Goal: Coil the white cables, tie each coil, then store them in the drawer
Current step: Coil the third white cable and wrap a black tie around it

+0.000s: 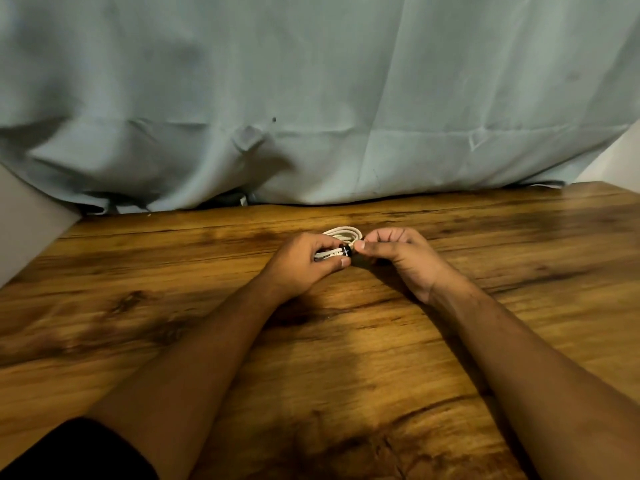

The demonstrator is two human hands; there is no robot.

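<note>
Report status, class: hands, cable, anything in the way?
Left hand grips white cable coil. Right hand pinches black tie round coil. Nothing blocking; drawer not in view.

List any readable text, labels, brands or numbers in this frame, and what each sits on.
No text in this frame can be read.
On the black band around the white cable coil, any marking is too small and blurred to read.
The blue curtain and the wooden table show no print, label or number.

L grip (304,265) & R grip (398,258) bare, forearms bare, black sleeve (76,452) on L upper arm, short thumbnails
</note>
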